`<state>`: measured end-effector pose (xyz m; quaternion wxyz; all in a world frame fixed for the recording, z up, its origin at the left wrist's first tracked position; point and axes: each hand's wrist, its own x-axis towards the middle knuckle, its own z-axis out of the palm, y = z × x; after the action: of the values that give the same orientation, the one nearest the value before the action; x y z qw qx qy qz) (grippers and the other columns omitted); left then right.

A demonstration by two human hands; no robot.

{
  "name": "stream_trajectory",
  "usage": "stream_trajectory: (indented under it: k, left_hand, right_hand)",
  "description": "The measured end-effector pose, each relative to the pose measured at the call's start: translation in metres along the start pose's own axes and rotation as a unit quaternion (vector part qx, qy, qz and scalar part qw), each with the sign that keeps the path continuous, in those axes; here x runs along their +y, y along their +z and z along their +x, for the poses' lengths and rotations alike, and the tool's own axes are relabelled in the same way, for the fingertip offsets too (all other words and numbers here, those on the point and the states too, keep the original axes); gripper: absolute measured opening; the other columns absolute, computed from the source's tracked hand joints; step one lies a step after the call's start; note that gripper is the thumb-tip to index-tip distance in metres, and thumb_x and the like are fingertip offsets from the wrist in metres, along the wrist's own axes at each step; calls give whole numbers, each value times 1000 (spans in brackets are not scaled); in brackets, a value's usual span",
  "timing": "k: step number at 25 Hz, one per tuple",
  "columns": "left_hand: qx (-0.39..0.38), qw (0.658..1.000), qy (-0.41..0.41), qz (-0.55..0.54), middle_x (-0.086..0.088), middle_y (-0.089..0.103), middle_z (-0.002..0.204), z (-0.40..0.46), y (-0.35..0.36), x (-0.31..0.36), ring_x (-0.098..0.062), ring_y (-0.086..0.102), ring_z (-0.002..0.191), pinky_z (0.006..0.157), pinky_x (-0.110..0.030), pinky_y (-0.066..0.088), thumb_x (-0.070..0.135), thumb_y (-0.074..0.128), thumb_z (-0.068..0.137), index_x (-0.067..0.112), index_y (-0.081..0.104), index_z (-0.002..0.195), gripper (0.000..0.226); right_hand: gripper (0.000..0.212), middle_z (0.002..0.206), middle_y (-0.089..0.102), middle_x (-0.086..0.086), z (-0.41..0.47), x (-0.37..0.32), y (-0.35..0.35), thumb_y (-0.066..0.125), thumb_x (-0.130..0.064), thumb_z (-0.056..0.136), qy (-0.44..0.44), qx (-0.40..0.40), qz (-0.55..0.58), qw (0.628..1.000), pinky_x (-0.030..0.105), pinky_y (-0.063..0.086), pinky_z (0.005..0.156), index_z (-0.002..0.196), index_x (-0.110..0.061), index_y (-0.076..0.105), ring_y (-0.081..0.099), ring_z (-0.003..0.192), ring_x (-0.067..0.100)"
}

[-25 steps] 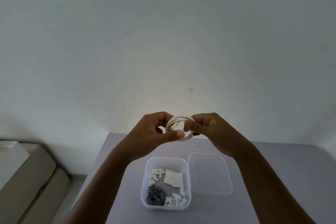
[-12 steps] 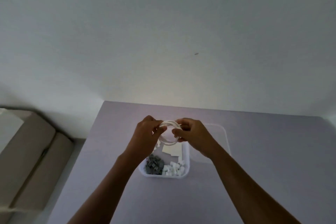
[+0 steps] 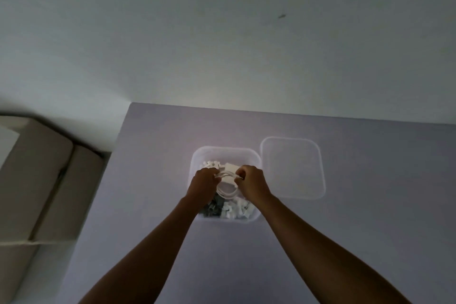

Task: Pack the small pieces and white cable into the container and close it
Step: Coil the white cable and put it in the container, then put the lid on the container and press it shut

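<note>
A clear plastic container (image 3: 223, 150) stands open on the grey table. Inside lie small white pieces (image 3: 238, 210) at the front right, more white ones (image 3: 209, 163) at the back, dark grey pieces (image 3: 214, 208) at the front left and a white card (image 3: 230, 168). The coiled white cable (image 3: 227, 190) sits low inside the container, over the pieces. My left hand (image 3: 202, 184) pinches the coil's left side and my right hand (image 3: 250, 183) pinches its right side. The clear lid (image 3: 292, 168) lies flat just right of the container.
The grey table (image 3: 148, 180) ends at a left edge with a white wall behind. Beige cardboard boxes (image 3: 37, 180) stand off the table to the left.
Both hands have lowered the coiled cable from above the table down into the container. The view has tilted further down.
</note>
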<state>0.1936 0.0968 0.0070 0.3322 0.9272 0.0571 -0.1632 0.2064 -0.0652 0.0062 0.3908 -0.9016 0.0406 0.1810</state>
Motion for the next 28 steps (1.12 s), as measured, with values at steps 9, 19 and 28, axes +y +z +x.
stream_trajectory:
  k: [9, 19, 28]
  left_hand:
    - [-34, 987, -45, 150, -15, 60, 127, 23, 22, -1, -33, 54, 118, 97, -40, 44, 29, 47, 97, 7, 58, 125, 37]
    - [86, 976, 148, -135, -14, 67, 115, 21, 64, 142, -24, 66, 99, 89, -34, 52, 8, 53, 93, 5, 60, 120, 29]
    - [-76, 984, -145, -70, -28, 28, 147, 24, 156, 139, -42, 29, 137, 113, -46, 29, 23, 60, 85, -3, 19, 144, 77]
  right_hand:
    - [19, 107, 70, 18, 14, 14, 6, 58, -3, 89, -1, -24, -12, 1000, 31, 50, 87, 103, 0, 70, 65, 99, 31]
    - [35, 124, 62, 11, 5, 108, -93, 59, -5, 88, 124, 291, 27, 948, 43, 49, 95, 123, -13, 60, 54, 112, 31]
    - [58, 138, 50, 25, -25, 196, -109, 57, 2, 87, 244, 219, 10, 945, 44, 35, 108, 143, -1, 40, 42, 130, 41]
